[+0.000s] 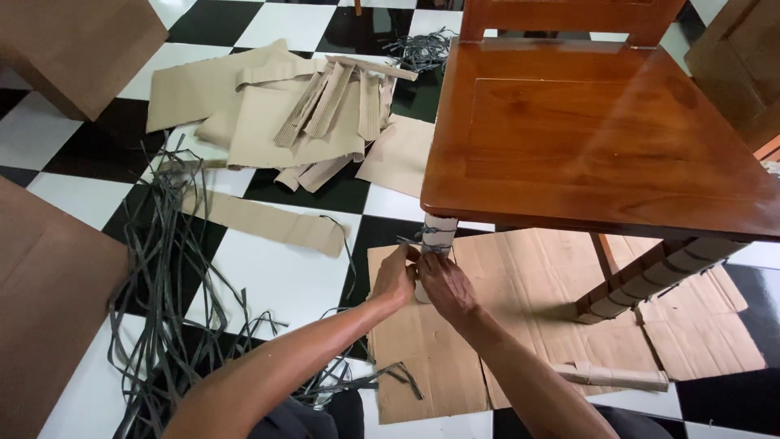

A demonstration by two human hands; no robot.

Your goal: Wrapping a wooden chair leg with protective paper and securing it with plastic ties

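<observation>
Dark plastic straps (166,284) sprawl over the checkered floor (276,276) at the left, with cardboard scraps (284,114) heaped beyond them. The left hand (396,275) and right hand (443,284) both pinch a strap around the cardboard-wrapped chair leg (437,236). The wooden chair (593,130) stands on flat cardboard sheets (520,325); a second wrapped leg (658,276) and a cardboard roll (613,375) lie right.

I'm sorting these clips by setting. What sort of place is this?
Probably a room in a home or small workshop: a black-and-white tiled floor, a polished wooden chair with its legs wrapped in cardboard, and loose cardboard pieces and dark straps scattered around.
</observation>
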